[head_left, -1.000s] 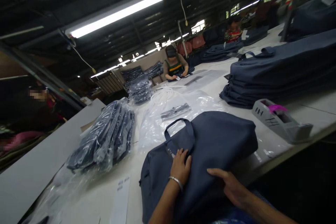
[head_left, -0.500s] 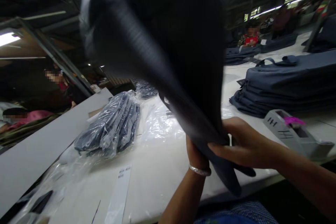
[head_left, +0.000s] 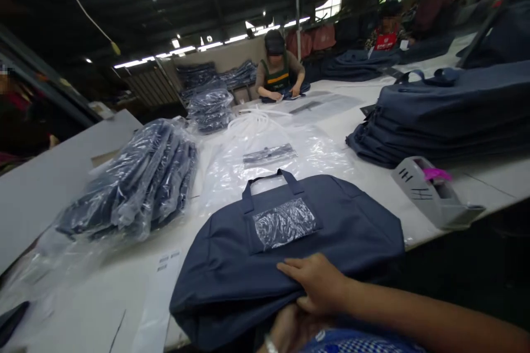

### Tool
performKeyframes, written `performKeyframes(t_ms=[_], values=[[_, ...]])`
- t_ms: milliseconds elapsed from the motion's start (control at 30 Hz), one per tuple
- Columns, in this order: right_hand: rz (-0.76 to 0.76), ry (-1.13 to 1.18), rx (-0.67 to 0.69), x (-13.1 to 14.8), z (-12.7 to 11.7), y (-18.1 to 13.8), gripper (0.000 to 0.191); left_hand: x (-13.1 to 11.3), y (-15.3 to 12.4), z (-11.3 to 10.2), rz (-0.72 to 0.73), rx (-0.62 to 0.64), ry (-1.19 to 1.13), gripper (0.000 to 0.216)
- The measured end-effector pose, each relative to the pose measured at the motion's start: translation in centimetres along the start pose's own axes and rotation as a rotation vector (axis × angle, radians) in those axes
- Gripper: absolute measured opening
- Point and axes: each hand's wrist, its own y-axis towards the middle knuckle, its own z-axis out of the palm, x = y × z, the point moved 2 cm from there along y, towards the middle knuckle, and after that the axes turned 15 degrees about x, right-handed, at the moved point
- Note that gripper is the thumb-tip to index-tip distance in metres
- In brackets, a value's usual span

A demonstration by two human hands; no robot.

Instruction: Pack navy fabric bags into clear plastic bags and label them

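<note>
A navy fabric bag (head_left: pixel 351 226) lies fairly flat at the table's near edge, its carrying handle (head_left: pixel 271 177) pointing away from me. On its upper face sits a pocket with a crinkled clear plastic packet (head_left: pixel 285 223). My right hand (head_left: pixel 321 284) grips the bag's near edge, fingers stretched over the top and thumb tucked beneath. Just below it, my left hand (head_left: pixel 285 326), with a silver bangle at the wrist, is closed at the same edge; its fingertips are partly hidden by the cloth and my right hand.
Plastic-wrapped bags (head_left: pixel 136 176) lie at left, with another wrapped stack (head_left: pixel 210 107) farther back. Clear plastic sheets (head_left: pixel 223 176) cover the table's middle. At right are stacked navy bags (head_left: pixel 447 116) and a grey tape dispenser (head_left: pixel 434 193). A co-worker (head_left: pixel 279 69) handles dark cloth across the table.
The bag, earlier raised and blurred before the camera, has come down onto the table with its pocket side up. Both hands are lower, at its near edge. The co-worker opposite is now visible.
</note>
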Motion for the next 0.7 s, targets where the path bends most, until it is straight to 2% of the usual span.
performKeyframes(t_ms=[67, 133, 167, 233, 300, 333, 400, 433, 467, 500, 567, 633, 700], values=[[0.014, 0.050, -0.029, -0.5, 2.8, -0.2, 0.080, 0.3, -2.1, -0.8, 0.018, 0.179, -0.051, 0.025], [0.006, 0.070, -0.042, -0.7, 4.5, -0.2, 0.080, -0.4, -3.7, -2.6, 0.091, 0.259, -0.056, 0.024], [0.003, 0.071, -0.025, -0.7, 4.9, -0.2, 0.082, -0.7, -4.0, -3.6, 0.118, 0.203, -0.037, 0.025], [-0.002, 0.074, 0.038, -0.6, 4.3, -0.6, 0.088, -1.1, -3.6, -5.2, 0.155, -0.067, 0.085, 0.031], [-0.057, 0.110, 0.119, -0.9, 1.9, -1.2, 0.084, -0.6, -2.4, -5.5, 0.159, -0.376, 0.325, 0.034], [-0.119, 0.149, 0.172, -1.3, 0.1, -1.5, 0.075, 0.0, -1.5, -5.1, 0.164, -0.476, 0.476, 0.036], [-0.241, 0.261, 0.253, -2.9, -4.0, -1.4, 0.050, 1.5, 0.1, -3.7, 0.166, -0.553, 0.741, 0.048], [-0.259, 0.333, 0.242, -4.2, -6.2, -0.7, 0.043, 2.2, 0.7, -3.0, 0.164, -0.558, 0.827, 0.053], [-0.200, 0.394, 0.151, -5.8, -8.4, 0.4, 0.043, 2.8, 1.0, -2.4, 0.159, -0.562, 0.882, 0.057], [-0.082, 0.435, -0.012, -7.8, -10.5, 1.8, 0.044, 3.3, 1.2, -2.0, 0.151, -0.568, 0.911, 0.058], [0.243, 0.588, -0.346, -11.8, -13.7, 5.0, 0.050, 3.7, 1.1, -1.8, 0.152, -0.586, 0.924, 0.058], [0.369, 0.646, -0.452, -14.5, -15.6, 8.4, 0.063, 3.7, 0.9, -1.9, 0.171, -0.626, 0.899, 0.057], [0.377, 0.706, -0.470, -15.4, -16.6, 11.1, 0.073, 3.7, 0.9, -2.1, 0.197, -0.655, 0.876, 0.056]])
